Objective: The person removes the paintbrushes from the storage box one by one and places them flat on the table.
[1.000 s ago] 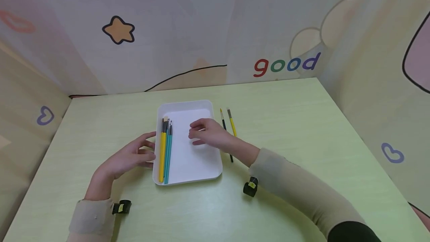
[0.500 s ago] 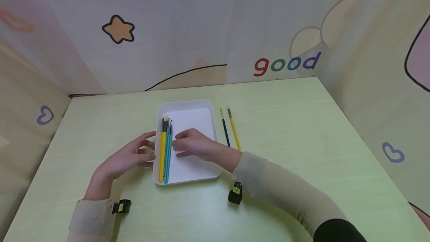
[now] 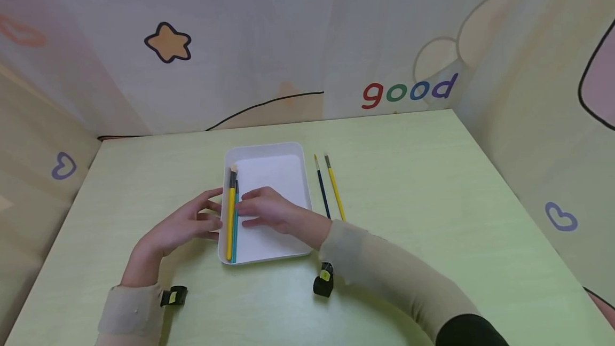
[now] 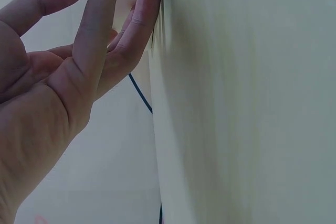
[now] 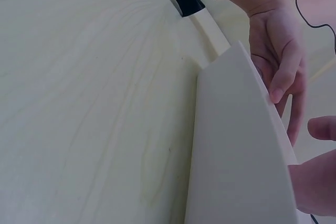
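A white tray (image 3: 276, 167) lies on the table with paintbrushes along its left wall: a yellow-handled paintbrush (image 3: 230, 223) and teal paintbrushes (image 3: 235, 234) bunched close together. Inside the tray, my right hand (image 3: 274, 210) has its fingertips right at the teal handles, fingers relaxed. Against the tray's left outer side rest the loosely spread fingers of my left hand (image 3: 184, 223). The left wrist view shows that hand (image 4: 68, 61) with its fingertips at the tray edge. In the right wrist view the tray's near wall (image 5: 236, 140) hides the brushes.
Right of the tray lie a dark-handled paintbrush (image 3: 323, 186) and another yellow paintbrush (image 3: 334, 188), their lower ends hidden by my right arm. The pale wooden table (image 3: 394, 164) meets a printed cloth backdrop (image 3: 269, 31) at its far edge.
My right hand has moved left across the tray to the paintbrushes. They have shifted left and closed up against the tray wall. My left hand has stayed in place.
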`<state>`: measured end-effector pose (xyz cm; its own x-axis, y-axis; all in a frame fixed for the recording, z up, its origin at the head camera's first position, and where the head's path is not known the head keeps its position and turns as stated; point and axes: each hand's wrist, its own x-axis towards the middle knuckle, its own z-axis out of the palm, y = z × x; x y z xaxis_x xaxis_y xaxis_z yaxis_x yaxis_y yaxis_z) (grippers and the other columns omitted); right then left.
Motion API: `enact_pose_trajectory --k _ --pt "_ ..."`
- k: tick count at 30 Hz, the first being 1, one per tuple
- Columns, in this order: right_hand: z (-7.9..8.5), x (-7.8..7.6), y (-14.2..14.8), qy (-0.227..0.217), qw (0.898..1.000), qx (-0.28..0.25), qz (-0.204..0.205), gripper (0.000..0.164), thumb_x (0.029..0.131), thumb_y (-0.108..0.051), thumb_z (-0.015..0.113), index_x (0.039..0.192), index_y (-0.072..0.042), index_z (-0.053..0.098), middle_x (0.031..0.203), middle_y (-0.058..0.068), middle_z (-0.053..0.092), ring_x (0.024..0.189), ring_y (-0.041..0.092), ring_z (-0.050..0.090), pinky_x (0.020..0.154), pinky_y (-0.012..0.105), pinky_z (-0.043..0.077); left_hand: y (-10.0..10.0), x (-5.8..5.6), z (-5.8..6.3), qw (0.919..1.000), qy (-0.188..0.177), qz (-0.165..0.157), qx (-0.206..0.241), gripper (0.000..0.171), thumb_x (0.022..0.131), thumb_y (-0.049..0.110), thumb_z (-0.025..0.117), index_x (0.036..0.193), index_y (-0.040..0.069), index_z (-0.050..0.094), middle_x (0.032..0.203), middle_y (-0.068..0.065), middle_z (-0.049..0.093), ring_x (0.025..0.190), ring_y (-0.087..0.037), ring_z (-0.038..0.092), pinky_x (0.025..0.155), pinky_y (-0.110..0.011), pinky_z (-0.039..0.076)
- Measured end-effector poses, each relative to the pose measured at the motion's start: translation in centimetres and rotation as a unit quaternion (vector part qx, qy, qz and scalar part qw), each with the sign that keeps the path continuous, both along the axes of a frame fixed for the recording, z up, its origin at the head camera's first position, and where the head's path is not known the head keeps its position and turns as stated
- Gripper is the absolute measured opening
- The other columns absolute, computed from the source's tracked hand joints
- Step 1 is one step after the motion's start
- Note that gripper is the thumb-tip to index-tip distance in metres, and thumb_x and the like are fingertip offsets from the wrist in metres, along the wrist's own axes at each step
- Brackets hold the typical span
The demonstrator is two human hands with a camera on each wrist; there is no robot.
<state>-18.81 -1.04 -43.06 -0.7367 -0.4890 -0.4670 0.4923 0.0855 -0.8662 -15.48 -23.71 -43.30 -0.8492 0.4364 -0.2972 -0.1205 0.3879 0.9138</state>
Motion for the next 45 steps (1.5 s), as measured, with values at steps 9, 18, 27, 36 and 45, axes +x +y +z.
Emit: enact_pose_trajectory --k 9,18,27,36,45 --pt "-0.3 -0.2 -0.4 0.002 1.000 0.002 -0.001 0.056 0.099 -0.007 0.066 0.146 0.012 0.042 0.118 0.014 0.064 0.109 0.025 0.066 0.094 0.039 0.057 -0.1 0.0 0.1 1.0000 0.000 0.002 -0.008 0.075 0.101 0.011 0.063 0.163 0.010 0.021 0.141 -0.024 0.043 0.117 -0.035 0.058 0.091 -0.041 0.059" --pt "-0.8 -0.7 -1.2 0.027 1.000 0.015 0.001 0.049 0.099 -0.004 0.064 0.142 0.012 0.047 0.116 0.014 0.064 0.100 0.022 0.065 0.092 0.038 0.058 -0.1 0.1 0.1 1.0000 0.004 0.000 0.003 0.074 0.100 0.008 0.062 0.162 0.009 0.021 0.139 -0.024 0.043 0.116 -0.036 0.058 0.090 -0.041 0.059" --pt "-1.9 -0.6 -1.7 0.130 0.988 0.087 0.015 0.046 0.094 -0.006 0.073 0.135 0.007 0.057 0.103 0.006 0.063 0.086 0.016 0.065 0.080 0.028 0.061 -0.1 0.0 0.2 0.9999 0.004 -0.002 0.015 0.075 0.100 0.006 0.062 0.162 0.008 0.020 0.138 -0.025 0.042 0.116 -0.036 0.058 0.089 -0.042 0.060" --pt "-1.9 -0.3 -1.9 0.122 0.990 0.065 0.012 0.040 0.092 -0.002 0.074 0.129 0.005 0.059 0.099 0.007 0.063 0.083 0.017 0.065 0.076 0.029 0.062 0.0 0.1 0.2 0.9999 0.000 -0.004 0.012 0.076 0.100 0.006 0.062 0.162 0.007 0.019 0.140 -0.026 0.041 0.118 -0.037 0.058 0.090 -0.041 0.059" --pt "-2.1 -0.2 -2.0 0.126 0.991 0.049 -0.006 0.036 0.092 0.001 0.074 0.123 0.006 0.058 0.093 0.008 0.062 0.074 0.018 0.067 0.070 0.029 0.062 0.2 0.1 0.2 0.9998 0.005 -0.011 0.016 0.075 0.100 0.006 0.061 0.162 0.007 0.018 0.140 -0.026 0.040 0.119 -0.038 0.058 0.090 -0.040 0.059"
